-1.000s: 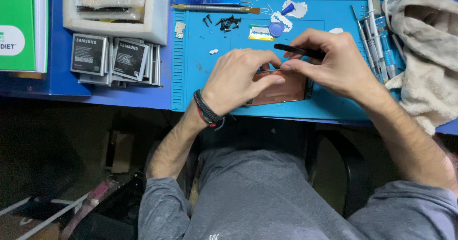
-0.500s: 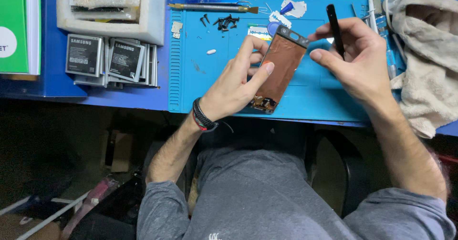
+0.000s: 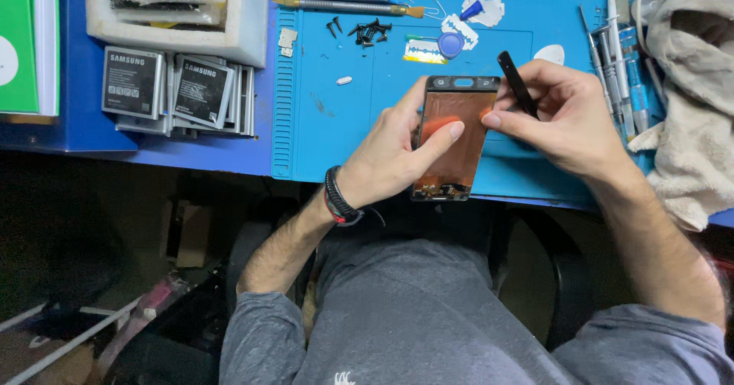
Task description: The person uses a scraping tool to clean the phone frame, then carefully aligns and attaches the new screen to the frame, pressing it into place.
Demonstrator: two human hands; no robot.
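My left hand [image 3: 391, 155] grips a phone screen panel [image 3: 454, 139] with a copper-coloured back, held upright above the blue work mat [image 3: 336, 129]; its thumb lies across the panel's middle. My right hand [image 3: 562, 117] touches the panel's right edge with a fingertip and holds a thin black pry tool [image 3: 518, 84] that points up and away. A black band sits on my left wrist.
Small black screws [image 3: 365, 30], a razor blade [image 3: 421, 48], a blue cap [image 3: 450, 44] and a brush [image 3: 348, 6] lie on the mat's far side. Phone batteries [image 3: 172, 90] are stacked at the left, a foam tray [image 3: 176, 10] behind them. Screwdrivers [image 3: 615, 41] and a beige cloth [image 3: 692, 110] lie right.
The panel lay on the mat under both hands; my left hand has lifted and straightened it upright. My right hand raised the black tool and now touches the panel's edge.
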